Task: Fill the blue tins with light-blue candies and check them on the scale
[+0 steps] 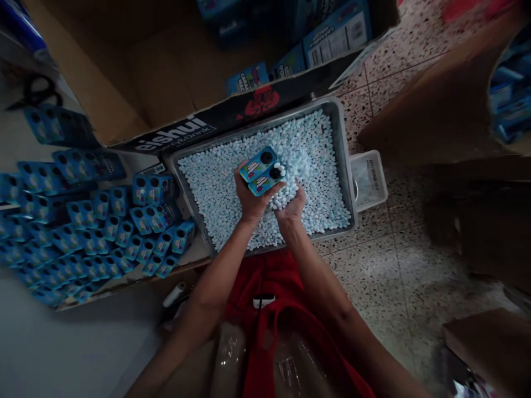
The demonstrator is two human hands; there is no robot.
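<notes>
- Blue packs (260, 170), two side by side, sat over the middle of the tray (347, 160), tilted, round holes facing up.
- Left hand (251, 202) had fingers and thumb closed round both packs.
- Right hand (293, 207) was cupped palm up just beside them, over the tray, holding a pile of candies (284, 196).
- A few candies rested at the nearer pack's hole; more covered the tray floor.
- Carton (141, 94) stood just beyond the tray, more blue boxes (338, 36) inside.
- Rows of filler packs (151, 190) stood left of the tray; scissors (39, 91) lay behind those.
- Clear tub (370, 179) was just right of the tray.
- Red clothing (269, 271) showed at the tray's near edge.
</notes>
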